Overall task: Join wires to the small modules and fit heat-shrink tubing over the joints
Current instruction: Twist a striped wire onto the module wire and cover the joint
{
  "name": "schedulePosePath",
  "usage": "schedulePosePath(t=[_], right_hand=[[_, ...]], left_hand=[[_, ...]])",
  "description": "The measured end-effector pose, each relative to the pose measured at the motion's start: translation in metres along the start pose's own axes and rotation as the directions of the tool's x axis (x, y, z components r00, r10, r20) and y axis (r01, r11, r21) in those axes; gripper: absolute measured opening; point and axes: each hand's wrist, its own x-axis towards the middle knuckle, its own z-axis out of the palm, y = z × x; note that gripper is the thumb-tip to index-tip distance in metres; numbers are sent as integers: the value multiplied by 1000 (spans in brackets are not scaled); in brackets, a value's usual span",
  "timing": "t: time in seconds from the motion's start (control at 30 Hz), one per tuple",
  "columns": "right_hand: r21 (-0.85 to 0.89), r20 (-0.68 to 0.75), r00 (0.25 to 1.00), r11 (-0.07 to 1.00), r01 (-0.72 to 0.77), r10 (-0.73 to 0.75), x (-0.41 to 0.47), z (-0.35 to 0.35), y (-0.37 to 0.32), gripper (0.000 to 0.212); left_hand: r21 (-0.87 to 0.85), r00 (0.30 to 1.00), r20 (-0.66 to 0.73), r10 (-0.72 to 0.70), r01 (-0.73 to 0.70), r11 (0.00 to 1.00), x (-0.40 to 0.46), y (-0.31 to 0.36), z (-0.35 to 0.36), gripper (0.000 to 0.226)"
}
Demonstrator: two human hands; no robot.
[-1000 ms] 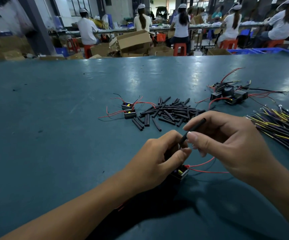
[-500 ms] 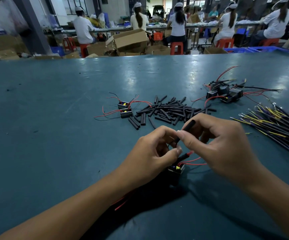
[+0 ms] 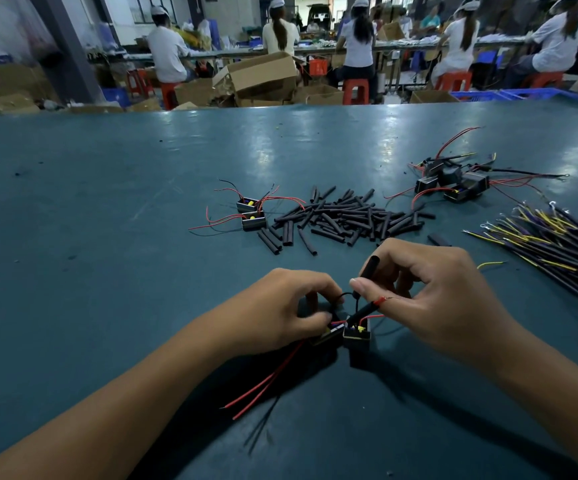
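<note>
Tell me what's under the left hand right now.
Under the left hand a black module partly shows, red wires trailing toward the camera. The rest of the module and its joints are covered by the fingers.

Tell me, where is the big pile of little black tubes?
The pile of black tubes lies mid-table beyond both hands, between two small modules on its left and a module cluster on its right.

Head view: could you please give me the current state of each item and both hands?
Left hand: gripping a module on the table.
Right hand: pinching a black tube, tilted upward.
Front module: upright, red wire threaded through sleeve.
Tubing pile: loose, unused.
Wire bundle: lying untouched.
</note>
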Motion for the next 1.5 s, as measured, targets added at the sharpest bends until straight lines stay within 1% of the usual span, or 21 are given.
schedulePosePath(t=[0.07,0.17,0.23,0.33,0.4,0.47,0.53,0.6,0.67,0.73,0.8,0.9,1.0,1.07,1.13,1.17,1.3,1.37,1.43,1.5], right_hand=[[11,14,1000,1000,-10,10,0,1,2,18],[9,35,999,1000,-26,26,0,0,5,19],[27,41,998,999,-44,43,-1,0,5,20],[137,27,993,983,-119,116,-3,1,5,25],[183,43,990,973,-141,135,-3,0,5,24],[206,104,988,969,-137,118,-4,-1,5,17],[233,173,979,961,-148,109,-5,-6,5,11],[209,222,970,967,-147,100,-4,-13,7,11],[125,265,961,986,-111,74,-3,-17,8,14],[76,286,956,993,-87,62,-4,-16,10,15],[76,277,959,994,-81,57,-5,-13,11,15],[32,207,978,999,-30,23,-6,-9,10,12],[-7,148,989,1000,-2,3,-6,-8,10,10],[80,159,985,994,-74,60,-6,-7,10,14],[189,198,972,968,-164,126,-7,-7,11,12],[213,207,968,960,-183,139,-7,-6,11,12],[187,222,965,965,-185,142,-7,-5,11,12],[169,219,965,968,-186,147,-8,-5,12,12],[158,215,965,969,-189,153,-8,-6,12,13],[155,210,965,970,-188,154,-7,-7,12,16]], left_hand=[[-13,999,44,-24,24,1000,0,2,-3,19],[-33,985,157,-72,78,996,-1,2,-13,34],[-30,983,166,-78,84,996,-4,2,-15,42],[-15,988,140,-58,61,998,-5,5,-14,39],[20,992,125,-31,29,999,-4,6,-12,36],[35,995,97,4,-8,999,-5,7,-12,31],[13,996,81,23,-24,1000,-5,7,-13,27],[-17,996,81,23,-22,1000,-5,8,-13,24],[-47,996,86,18,-14,999,-5,8,-13,23],[-57,996,85,25,-20,998,-4,6,-11,24],[-44,996,81,30,-26,999,-5,5,-10,27],[-36,998,54,25,-23,999,-6,6,-10,28],[-27,1000,11,28,-28,999,-6,8,-10,17],[-12,999,-4,37,-37,999,-4,8,-10,9],[-21,999,-10,31,-31,999,-4,8,-8,8],[-26,1000,-12,26,-26,999,-4,8,-8,9],[-36,1000,3,19,-19,999,-4,7,-7,11],[-19,999,-8,38,-38,999,-5,7,-9,16],[-23,992,-79,101,-103,994,-6,10,-12,19],[-143,973,-181,143,-169,975,-7,17,-11,16]])
